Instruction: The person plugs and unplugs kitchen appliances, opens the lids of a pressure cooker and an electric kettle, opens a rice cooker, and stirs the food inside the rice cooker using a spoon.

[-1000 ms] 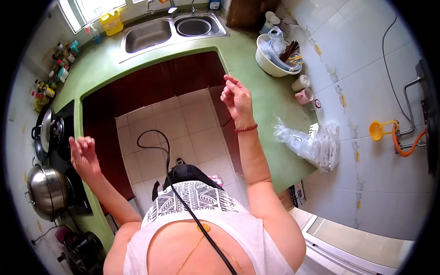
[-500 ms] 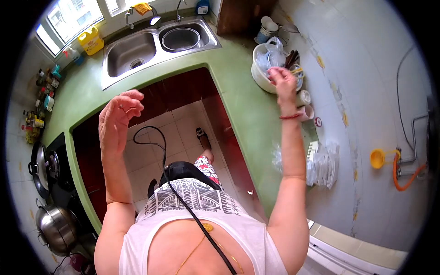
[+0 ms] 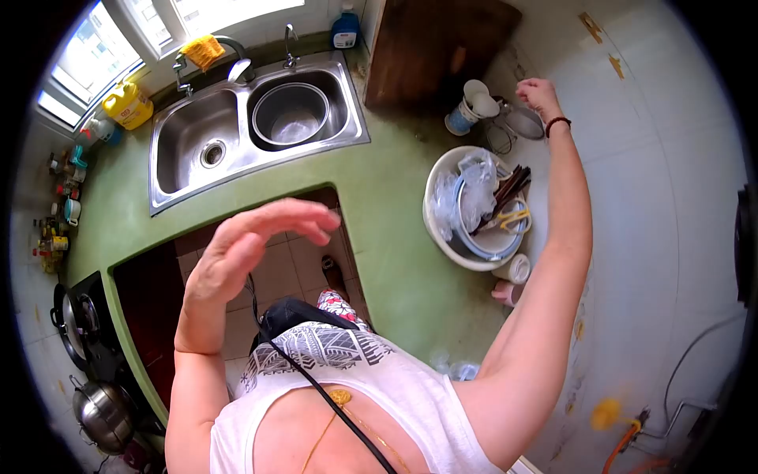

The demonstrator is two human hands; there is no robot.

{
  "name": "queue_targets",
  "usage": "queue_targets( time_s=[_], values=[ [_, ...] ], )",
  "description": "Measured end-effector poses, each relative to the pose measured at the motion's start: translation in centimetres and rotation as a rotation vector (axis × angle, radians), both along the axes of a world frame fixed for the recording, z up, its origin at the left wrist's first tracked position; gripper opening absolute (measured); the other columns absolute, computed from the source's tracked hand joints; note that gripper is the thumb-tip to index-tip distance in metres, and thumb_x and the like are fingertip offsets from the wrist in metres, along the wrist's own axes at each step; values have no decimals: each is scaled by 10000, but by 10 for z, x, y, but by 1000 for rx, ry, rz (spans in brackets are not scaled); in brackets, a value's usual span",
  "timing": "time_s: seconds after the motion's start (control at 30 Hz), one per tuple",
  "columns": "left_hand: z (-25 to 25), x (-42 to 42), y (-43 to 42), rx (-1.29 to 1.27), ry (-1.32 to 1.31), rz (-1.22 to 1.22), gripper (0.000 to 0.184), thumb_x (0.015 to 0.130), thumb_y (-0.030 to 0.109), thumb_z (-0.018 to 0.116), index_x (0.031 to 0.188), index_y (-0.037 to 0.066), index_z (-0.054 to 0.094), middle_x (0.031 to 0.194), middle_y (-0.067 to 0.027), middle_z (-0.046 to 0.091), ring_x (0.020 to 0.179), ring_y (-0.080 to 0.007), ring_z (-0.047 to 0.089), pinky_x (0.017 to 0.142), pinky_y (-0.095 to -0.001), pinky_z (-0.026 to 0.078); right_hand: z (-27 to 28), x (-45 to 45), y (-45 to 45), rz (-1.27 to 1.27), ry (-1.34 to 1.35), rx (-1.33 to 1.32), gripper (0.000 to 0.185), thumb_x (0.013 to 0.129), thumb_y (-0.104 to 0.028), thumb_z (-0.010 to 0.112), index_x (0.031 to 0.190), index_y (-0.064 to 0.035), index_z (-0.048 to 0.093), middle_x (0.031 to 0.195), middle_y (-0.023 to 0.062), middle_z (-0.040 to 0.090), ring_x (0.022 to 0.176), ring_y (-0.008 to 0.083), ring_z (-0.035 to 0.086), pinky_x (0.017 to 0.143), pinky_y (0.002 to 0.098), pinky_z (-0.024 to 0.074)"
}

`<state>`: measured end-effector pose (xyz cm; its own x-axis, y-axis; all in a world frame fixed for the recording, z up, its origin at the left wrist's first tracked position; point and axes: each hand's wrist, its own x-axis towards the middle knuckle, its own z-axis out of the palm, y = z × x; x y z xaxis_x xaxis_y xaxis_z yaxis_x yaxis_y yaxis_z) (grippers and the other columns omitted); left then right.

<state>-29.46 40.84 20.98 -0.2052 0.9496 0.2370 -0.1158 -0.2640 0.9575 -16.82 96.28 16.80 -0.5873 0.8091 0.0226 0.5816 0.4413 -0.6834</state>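
Note:
My left hand hovers in front of the sink counter with its fingers loosely curved and the thumb apart, holding nothing. My right hand is stretched out toward the back right, beside the wall. Its fingers are curled in, and what they hold, if anything, is hidden. Just below it is a round mesh strainer; I cannot tell whether the hand touches it. Left of the strainer stands a blue-and-white holder with pale spoons. A white basin nearby contains clear plastic bags, dark chopsticks and a yellow-handled item.
A double steel sink holds a round pot in its right bowl. A dark wooden board leans at the back. A white jar and pink cup stand near my right arm. Left are bottles and a stove.
My right hand has moved from over the basin to beside the strainer at the back. My left hand has swung inward to the right. The view has shifted toward the counter.

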Motion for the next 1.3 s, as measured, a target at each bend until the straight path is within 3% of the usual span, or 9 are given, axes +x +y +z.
queue_targets(
  time_s=[0.13,0.2,0.33,0.7,0.77,0.87,1.1,1.2,1.3],
  values=[
    [-27,-21,24,-157,61,54,311,854,180,467,1092,-15,504,983,-101,571,893,-161,531,806,-276,402,-38,-19,54,102,-291,251,193,645,-131,545,780,-37,646,784,143,624,761,252,595,694,319,453],
    [-38,-31,20,-261,80,121,300,852,165,468,1093,-10,504,975,-96,572,892,-153,530,802,-271,405,-62,-28,81,87,-452,333,231,669,-106,508,828,16,623,881,211,594,883,345,558,756,368,439],
    [-54,-47,5,-456,89,308,266,849,121,473,1085,3,507,966,-76,572,878,-129,525,790,-252,410,-79,-40,98,93,-687,289,333,698,-111,500,977,64,551,1038,252,523,979,360,508,829,370,417],
    [-69,-58,-5,-543,78,599,263,850,133,491,1080,5,510,958,-58,568,845,-118,515,776,-240,402,-110,-56,130,421,-881,49,289,657,-145,555,912,-24,613,896,136,615,814,268,578,689,341,439],
    [-71,-59,0,-553,90,601,266,851,138,494,1081,6,510,957,-57,569,842,-118,515,774,-239,401,-77,-67,87,598,-1283,298,338,716,-236,526,967,-22,603,1037,151,572,972,291,534,813,351,414],
    [-71,-59,5,-558,84,608,267,852,145,496,1081,7,510,958,-54,567,841,-118,515,772,-237,401,-107,-65,107,322,-1022,170,337,711,-200,499,988,-37,598,1049,154,566,979,301,527,818,358,411],
    [-72,-61,15,-575,113,603,259,856,125,489,1087,7,505,956,-57,566,850,-123,516,780,-239,404,-86,-65,97,448,-973,-11,332,656,-136,558,973,-46,601,969,116,601,889,251,554,776,329,422],
    [-72,-62,18,-579,128,600,258,858,120,487,1089,6,503,955,-57,566,853,-126,516,783,-243,406,-101,-58,139,451,-602,-265,268,645,-126,593,900,-46,613,863,58,610,813,185,555,700,309,438],
    [-72,-62,24,-592,138,587,256,858,118,486,1088,6,503,954,-57,566,853,-126,516,784,-244,407,-82,-47,137,171,-472,-246,209,653,-126,601,852,-61,613,800,25,597,768,144,554,646,293,446]
  ],
)
